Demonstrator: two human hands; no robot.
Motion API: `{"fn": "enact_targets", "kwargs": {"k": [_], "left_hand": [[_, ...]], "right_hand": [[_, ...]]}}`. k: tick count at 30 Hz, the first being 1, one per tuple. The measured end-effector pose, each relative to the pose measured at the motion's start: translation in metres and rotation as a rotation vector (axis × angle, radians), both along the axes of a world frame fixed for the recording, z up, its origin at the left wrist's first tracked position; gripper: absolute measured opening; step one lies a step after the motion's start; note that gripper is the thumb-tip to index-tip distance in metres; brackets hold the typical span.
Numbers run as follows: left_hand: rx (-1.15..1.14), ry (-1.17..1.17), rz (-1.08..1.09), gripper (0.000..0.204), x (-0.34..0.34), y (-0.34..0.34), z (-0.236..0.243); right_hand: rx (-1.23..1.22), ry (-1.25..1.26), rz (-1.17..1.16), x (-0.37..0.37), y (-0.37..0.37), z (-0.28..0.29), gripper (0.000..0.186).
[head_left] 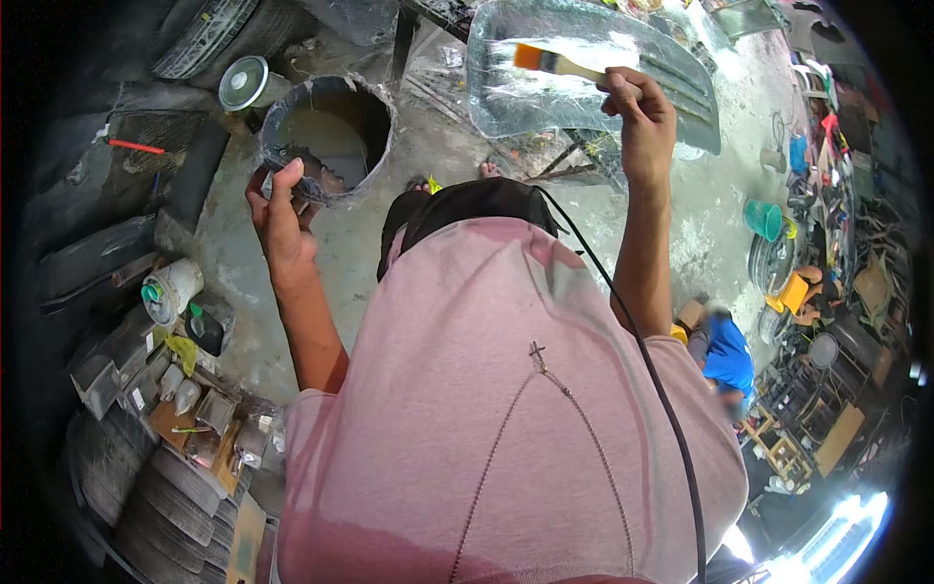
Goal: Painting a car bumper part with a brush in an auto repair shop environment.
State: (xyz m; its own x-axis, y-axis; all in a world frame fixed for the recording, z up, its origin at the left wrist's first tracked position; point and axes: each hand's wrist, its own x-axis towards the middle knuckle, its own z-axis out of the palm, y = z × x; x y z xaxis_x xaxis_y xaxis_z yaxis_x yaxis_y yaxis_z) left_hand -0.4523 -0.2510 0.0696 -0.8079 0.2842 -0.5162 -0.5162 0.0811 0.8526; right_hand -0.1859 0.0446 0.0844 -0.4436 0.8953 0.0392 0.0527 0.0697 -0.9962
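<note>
My right hand (643,119) is closed round the pale handle of a flat paintbrush (572,68) with orange bristles that point left. The brush is over a curved, glassy-looking panel (498,109) with white streaks and ridges at its right end; whether the bristles touch it I cannot tell. On the left, my left hand (286,219) grips the near rim of a round, crusted bucket (387,109), thumb on the edge and fingers outside. Murky greyish liquid (321,122) lies inside the tilted bucket.
A lidded can (243,82) stands beyond the bucket at far left. Left of me are a dirty white pail (173,290) and a cluttered bench (199,428). A green bucket (763,221) and a person in blue (730,355) are to the right. A black cable (642,341) runs down my front.
</note>
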Motion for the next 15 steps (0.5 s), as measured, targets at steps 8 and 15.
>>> {"fn": "enact_targets", "kwargs": {"k": [8, 15], "left_hand": [[0.025, 0.02, -0.176, 0.076, -0.003, 0.016, -0.001], [0.042, -0.034, -0.242, 0.073, -0.01, 0.019, -0.011]], "right_hand": [[0.525, -0.276, 0.38, -0.097, -0.089, 0.0, 0.022], [-0.44, 0.045, 0.09, -0.069, -0.084, -0.046, 0.02]]}}
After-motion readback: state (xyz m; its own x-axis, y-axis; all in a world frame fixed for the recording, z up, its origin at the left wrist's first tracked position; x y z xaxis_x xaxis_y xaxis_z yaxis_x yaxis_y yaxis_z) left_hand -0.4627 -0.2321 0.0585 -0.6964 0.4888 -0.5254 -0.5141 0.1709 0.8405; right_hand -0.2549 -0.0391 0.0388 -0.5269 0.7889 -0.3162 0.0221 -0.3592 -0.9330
